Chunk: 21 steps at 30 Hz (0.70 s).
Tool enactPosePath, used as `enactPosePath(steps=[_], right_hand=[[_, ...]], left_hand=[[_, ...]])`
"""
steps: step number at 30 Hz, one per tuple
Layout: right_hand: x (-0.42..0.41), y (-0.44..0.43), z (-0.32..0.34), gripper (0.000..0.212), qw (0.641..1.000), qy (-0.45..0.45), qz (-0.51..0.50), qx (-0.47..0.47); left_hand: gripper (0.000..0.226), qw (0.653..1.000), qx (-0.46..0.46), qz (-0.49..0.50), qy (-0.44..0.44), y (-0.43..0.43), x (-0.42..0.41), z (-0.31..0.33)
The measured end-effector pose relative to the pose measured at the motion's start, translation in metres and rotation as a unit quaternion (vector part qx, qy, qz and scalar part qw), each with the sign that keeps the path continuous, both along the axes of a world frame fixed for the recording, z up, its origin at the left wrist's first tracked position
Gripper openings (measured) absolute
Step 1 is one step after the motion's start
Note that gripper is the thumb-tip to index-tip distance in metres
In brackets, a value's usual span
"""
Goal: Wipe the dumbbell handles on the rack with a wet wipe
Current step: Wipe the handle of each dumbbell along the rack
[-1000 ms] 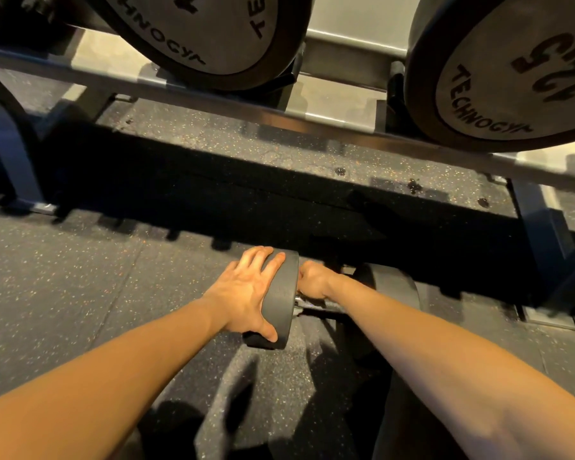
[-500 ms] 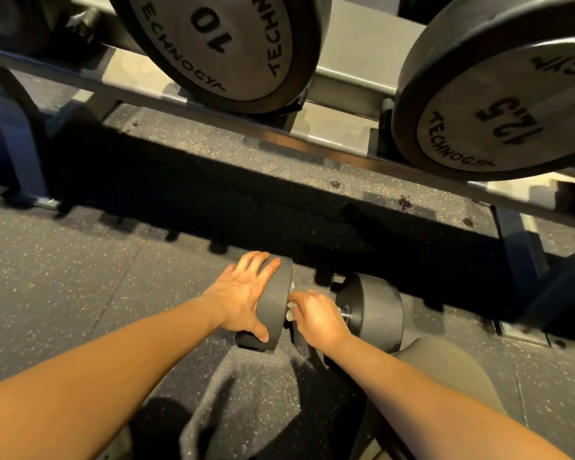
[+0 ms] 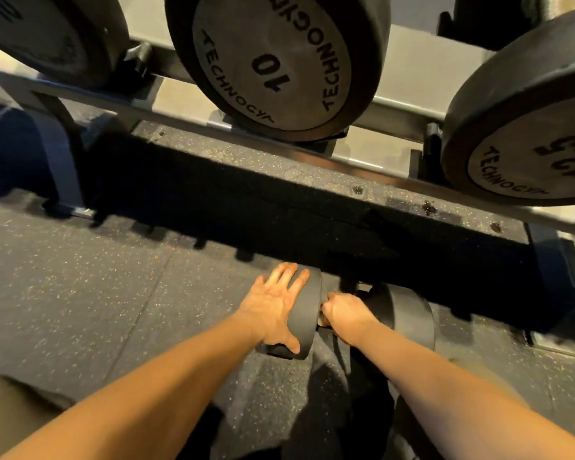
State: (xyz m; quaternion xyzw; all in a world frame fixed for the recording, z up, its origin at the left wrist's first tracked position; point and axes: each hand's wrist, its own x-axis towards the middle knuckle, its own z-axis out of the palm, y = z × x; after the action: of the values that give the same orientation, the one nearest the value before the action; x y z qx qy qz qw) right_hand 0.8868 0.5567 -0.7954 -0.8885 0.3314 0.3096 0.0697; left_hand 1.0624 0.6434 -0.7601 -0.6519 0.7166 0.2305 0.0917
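A small black rubber-headed dumbbell lies on the dark speckled rubber floor, just in front of the grey metal rack, not on it. The left hand is released and flat, its fingers straight against the outer face of the near head and its thumb on the rim, steadying it. The right hand is clenched between the two heads, grasping the handle, which it hides. I cannot tell whether a wet wipe sits inside that grip. Judging by this, one handle is mid-wipe. Above, the large black dumbbell marked 10 and the one marked 12.5 rest on the rack. Their handles are out of view, so whether they are done is unclear. The floor dumbbell probably has to go back up.
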Motion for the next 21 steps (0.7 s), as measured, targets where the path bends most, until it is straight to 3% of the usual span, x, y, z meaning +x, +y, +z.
enactPosePath(steps=[3,6,9,11,14,16,18,19,21], right_hand=[[0.001,0.008,0.017,0.018,0.988,-0.036,-0.15,0.006],[0.003,0.017,0.058,0.019,0.937,-0.117,-0.329,0.024],[0.024,0.031,0.119,0.033,0.904,-0.173,-0.385,0.063],[0.044,0.042,0.164,0.035,0.886,-0.21,-0.403,0.096],[0.074,0.055,0.237,0.022,0.815,-0.284,-0.475,0.172],[0.098,0.067,0.294,0.014,0.758,-0.327,-0.517,0.225],[0.126,0.076,0.35,0.02,0.697,-0.393,-0.537,0.267],[0.142,0.079,0.378,0.024,0.683,-0.413,-0.533,0.281],[0.17,0.082,0.426,0.026,0.693,-0.412,-0.513,0.295]], left_hand=[[0.131,0.999,0.016,0.004,0.033,0.009,0.011,0.01],[0.103,0.996,0.042,0.02,0.071,0.022,0.033,0.046],[0.072,0.99,0.046,0.086,0.102,0.032,0.056,0.099],[0.064,0.973,0.063,0.159,0.157,0.039,0.066,0.142],[0.063,0.906,0.122,0.289,0.283,0.054,0.078,0.214],[0.061,0.832,0.141,0.376,0.382,0.065,0.087,0.267],[0.049,0.772,0.13,0.431,0.448,0.075,0.1,0.32],[0.039,0.75,0.12,0.452,0.468,0.079,0.108,0.347],[0.017,0.711,0.098,0.489,0.495,0.083,0.128,0.396]])
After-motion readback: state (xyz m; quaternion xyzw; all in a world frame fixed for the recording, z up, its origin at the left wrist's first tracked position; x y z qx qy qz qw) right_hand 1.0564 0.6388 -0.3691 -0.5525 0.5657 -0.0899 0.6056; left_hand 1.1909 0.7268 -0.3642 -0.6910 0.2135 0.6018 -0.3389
